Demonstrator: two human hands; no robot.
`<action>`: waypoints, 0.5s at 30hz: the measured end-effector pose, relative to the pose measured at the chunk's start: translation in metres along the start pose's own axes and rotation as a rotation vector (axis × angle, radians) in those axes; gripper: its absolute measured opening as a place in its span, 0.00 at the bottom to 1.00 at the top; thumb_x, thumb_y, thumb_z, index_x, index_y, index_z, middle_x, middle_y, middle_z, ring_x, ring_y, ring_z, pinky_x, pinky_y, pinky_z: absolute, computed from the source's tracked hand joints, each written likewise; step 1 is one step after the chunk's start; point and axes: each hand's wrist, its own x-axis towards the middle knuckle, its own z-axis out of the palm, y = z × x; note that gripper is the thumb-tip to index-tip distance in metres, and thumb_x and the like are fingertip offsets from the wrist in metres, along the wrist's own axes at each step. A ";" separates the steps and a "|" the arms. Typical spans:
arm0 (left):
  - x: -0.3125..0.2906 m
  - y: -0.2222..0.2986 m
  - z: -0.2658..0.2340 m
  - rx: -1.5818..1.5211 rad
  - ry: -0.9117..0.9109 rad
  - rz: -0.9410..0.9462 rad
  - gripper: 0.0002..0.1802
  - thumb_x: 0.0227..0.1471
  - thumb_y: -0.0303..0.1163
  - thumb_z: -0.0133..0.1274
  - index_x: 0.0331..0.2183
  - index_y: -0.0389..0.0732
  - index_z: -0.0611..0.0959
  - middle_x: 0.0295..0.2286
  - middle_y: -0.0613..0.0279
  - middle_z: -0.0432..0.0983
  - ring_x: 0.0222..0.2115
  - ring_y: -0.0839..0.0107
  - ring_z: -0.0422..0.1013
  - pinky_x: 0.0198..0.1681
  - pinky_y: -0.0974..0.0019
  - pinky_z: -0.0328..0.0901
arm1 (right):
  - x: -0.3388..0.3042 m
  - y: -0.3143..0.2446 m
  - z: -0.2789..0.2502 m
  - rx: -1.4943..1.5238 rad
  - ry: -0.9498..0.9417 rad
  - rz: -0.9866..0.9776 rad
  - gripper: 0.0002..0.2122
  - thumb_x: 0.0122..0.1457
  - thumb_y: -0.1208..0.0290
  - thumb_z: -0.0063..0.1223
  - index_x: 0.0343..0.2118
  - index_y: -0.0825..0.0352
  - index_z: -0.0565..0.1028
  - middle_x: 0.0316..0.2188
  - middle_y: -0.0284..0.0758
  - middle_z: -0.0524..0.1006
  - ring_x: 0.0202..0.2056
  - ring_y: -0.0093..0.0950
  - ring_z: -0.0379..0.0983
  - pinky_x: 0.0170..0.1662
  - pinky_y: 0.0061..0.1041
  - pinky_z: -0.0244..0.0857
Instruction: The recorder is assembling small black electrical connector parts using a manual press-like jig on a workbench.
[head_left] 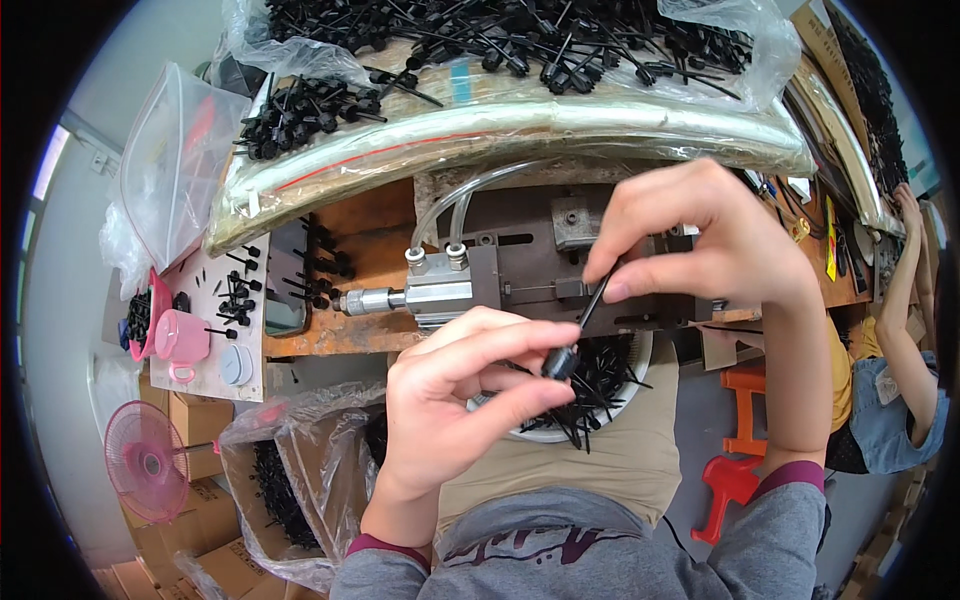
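Between my hands is a small black plastic part (560, 362) with a thick round head and a thin dark stem, held at a tilt. My left hand (445, 400) pinches the head between thumb and fingertips. Higher up, the thumb and forefinger of my right hand (700, 240) close on the upper end of the stem. Below them, a white basin (643, 378) full of similar black stemmed parts (600, 385) rests at my lap. Just beyond my hands lies a bench fixture with a silver air cylinder (440, 293) and a metal block (572, 222).
Heaps of black parts (500, 40) lie on a plastic-wrapped ledge (480, 130) behind the fixture. At left are a pink cup (182, 337), a pink fan (147, 462) and a plastic-lined box (300, 480). An orange stool (725, 490) and another person (900, 350) are at right.
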 end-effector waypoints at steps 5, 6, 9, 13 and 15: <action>0.001 -0.010 0.015 0.458 0.031 0.329 0.20 0.35 0.18 0.69 0.37 0.35 0.87 0.39 0.54 0.78 0.37 0.69 0.76 0.36 0.69 0.74 | 0.023 0.024 -0.024 -0.117 0.324 0.122 0.11 0.54 0.70 0.64 0.39 0.69 0.81 0.31 0.32 0.81 0.31 0.19 0.75 0.36 0.19 0.68; 0.001 -0.016 0.020 0.573 0.070 0.401 0.20 0.36 0.19 0.69 0.37 0.37 0.87 0.39 0.55 0.78 0.37 0.69 0.76 0.36 0.69 0.74 | 0.032 0.026 -0.028 -0.190 0.391 0.154 0.11 0.54 0.69 0.63 0.39 0.69 0.80 0.32 0.33 0.81 0.34 0.22 0.76 0.40 0.22 0.68; 0.001 -0.039 0.032 0.877 0.035 0.458 0.18 0.36 0.21 0.68 0.36 0.35 0.86 0.47 0.51 0.78 0.37 0.61 0.77 0.40 0.65 0.73 | 0.067 0.031 -0.033 -0.548 0.560 0.271 0.19 0.49 0.58 0.67 0.31 0.73 0.82 0.24 0.44 0.81 0.28 0.38 0.78 0.34 0.31 0.72; -0.001 -0.065 0.039 1.030 0.011 0.447 0.16 0.38 0.24 0.66 0.35 0.35 0.84 0.47 0.55 0.79 0.38 0.61 0.77 0.40 0.64 0.72 | 0.100 0.040 -0.020 -1.093 0.427 0.534 0.23 0.46 0.51 0.66 0.32 0.72 0.82 0.33 0.47 0.82 0.36 0.42 0.80 0.42 0.37 0.74; 0.000 -0.069 0.042 1.068 -0.008 0.455 0.16 0.39 0.25 0.66 0.35 0.36 0.84 0.48 0.56 0.79 0.37 0.63 0.77 0.40 0.64 0.72 | 0.105 0.038 -0.022 -1.057 0.304 0.648 0.22 0.46 0.53 0.65 0.32 0.71 0.82 0.35 0.48 0.82 0.38 0.43 0.80 0.44 0.38 0.74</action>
